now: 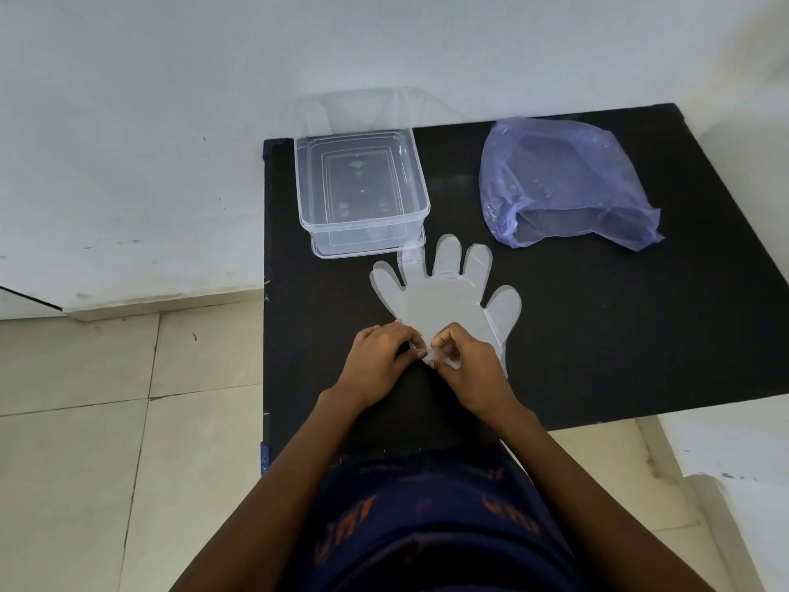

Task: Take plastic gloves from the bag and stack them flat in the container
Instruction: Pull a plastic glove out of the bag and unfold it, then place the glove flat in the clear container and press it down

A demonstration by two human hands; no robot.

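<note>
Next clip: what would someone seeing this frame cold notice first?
Most likely the clear plastic glove spread flat on the black table, fingers pointing away, with the left hand and right hand pinching its cuff at the near edge. Behind it, the empty transparent container sits at the far left, and the crumpled bluish bag lies at the far right.

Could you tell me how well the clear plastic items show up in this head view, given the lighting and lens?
Head view: soft, even light, no hard shadows; the glove reads clearly against the black table; the container shows mild glare on its rims, its far lid fading into the white wall; wide-angle bending at the edges; both hands sharp.
</note>
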